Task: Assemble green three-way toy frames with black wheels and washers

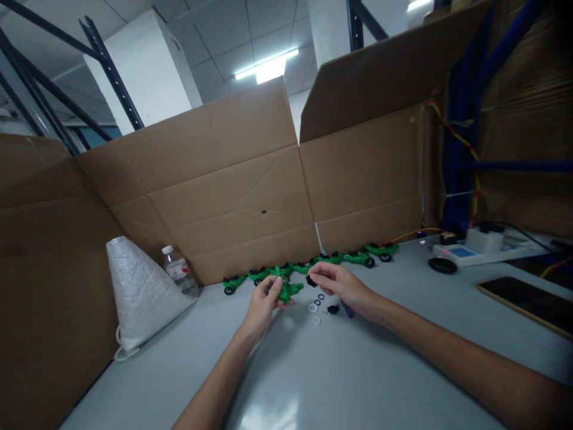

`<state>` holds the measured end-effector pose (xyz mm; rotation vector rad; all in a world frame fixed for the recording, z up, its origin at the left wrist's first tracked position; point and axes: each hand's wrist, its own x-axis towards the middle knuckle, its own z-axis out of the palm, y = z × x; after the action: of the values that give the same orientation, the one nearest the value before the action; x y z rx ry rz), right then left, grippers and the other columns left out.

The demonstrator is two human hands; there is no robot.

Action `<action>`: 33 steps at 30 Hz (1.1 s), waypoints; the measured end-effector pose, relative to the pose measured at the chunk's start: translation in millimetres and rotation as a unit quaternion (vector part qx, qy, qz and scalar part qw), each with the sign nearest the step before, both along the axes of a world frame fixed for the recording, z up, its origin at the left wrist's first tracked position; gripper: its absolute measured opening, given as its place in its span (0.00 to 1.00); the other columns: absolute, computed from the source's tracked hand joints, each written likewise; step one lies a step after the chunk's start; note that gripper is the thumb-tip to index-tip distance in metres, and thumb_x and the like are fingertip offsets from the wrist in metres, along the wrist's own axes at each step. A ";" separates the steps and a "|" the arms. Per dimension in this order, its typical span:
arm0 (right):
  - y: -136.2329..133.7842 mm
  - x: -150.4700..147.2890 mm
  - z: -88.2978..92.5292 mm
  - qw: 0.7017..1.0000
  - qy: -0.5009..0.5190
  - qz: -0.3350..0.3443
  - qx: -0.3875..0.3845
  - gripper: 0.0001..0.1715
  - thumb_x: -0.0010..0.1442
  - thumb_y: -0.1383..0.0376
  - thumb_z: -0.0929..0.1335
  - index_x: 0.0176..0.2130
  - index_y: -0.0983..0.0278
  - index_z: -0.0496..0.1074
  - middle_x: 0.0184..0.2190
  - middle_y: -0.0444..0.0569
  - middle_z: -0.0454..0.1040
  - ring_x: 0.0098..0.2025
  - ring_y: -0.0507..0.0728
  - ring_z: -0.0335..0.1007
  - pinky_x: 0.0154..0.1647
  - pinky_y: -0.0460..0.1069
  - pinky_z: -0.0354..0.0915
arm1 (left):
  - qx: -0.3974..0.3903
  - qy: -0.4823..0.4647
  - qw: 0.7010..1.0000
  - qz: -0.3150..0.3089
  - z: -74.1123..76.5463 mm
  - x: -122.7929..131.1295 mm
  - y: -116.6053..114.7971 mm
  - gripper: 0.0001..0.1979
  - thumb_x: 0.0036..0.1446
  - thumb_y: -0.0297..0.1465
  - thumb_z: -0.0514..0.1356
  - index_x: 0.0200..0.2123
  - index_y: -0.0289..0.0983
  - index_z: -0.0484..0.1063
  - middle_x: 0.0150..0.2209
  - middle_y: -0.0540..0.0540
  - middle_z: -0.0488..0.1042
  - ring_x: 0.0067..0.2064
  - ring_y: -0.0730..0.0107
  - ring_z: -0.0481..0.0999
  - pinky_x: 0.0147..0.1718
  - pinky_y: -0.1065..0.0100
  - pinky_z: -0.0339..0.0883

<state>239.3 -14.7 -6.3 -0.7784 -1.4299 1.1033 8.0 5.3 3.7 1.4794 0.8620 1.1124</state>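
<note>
My left hand is closed around a small green toy car body, held just above the grey table. My right hand pinches a small black wheel right beside the green body. Below the hands lie a few small white and black rings and a little black part. Behind the hands a row of several green toy cars with black wheels runs along the foot of the cardboard wall.
Cardboard walls enclose the back and left of the table. A white woven sack and a plastic water bottle stand at the left. At the right lie a black round part, a white device with cables and a dark tablet.
</note>
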 end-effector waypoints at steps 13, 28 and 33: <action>-19.6 -24.0 -1.6 0.979 -0.090 -0.118 0.136 0.11 0.71 0.55 0.67 0.42 0.60 0.73 0.36 0.44 0.74 0.36 0.56 0.69 0.39 0.50 0.63 | 0.032 0.032 0.998 -0.053 5.9 9.0 -14.4 0.23 0.55 0.49 0.71 0.43 0.36 0.76 0.37 0.46 0.76 0.33 0.67 0.80 0.31 0.69 0.73; -15.4 -23.7 -5.3 0.978 -0.099 -0.123 0.136 0.15 0.71 0.51 0.67 0.41 0.60 0.70 0.34 0.44 0.73 0.36 0.56 0.69 0.38 0.50 0.62 | 0.090 0.064 0.994 -0.001 5.5 9.5 -17.7 0.24 0.54 0.47 0.73 0.45 0.38 0.73 0.26 0.53 0.72 0.24 0.73 0.72 0.25 0.73 0.64; -15.5 -24.4 -6.2 0.984 -0.075 -0.108 0.118 0.16 0.70 0.50 0.68 0.40 0.59 0.69 0.32 0.43 0.71 0.32 0.55 0.66 0.32 0.49 0.60 | 0.106 0.055 0.993 -0.016 4.0 8.6 -14.6 0.21 0.55 0.44 0.73 0.43 0.38 0.72 0.29 0.53 0.72 0.25 0.76 0.70 0.25 0.74 0.67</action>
<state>214.9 -30.1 -12.4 -0.8363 -1.5298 0.7079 16.6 -9.2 7.8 1.7376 0.8121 1.1329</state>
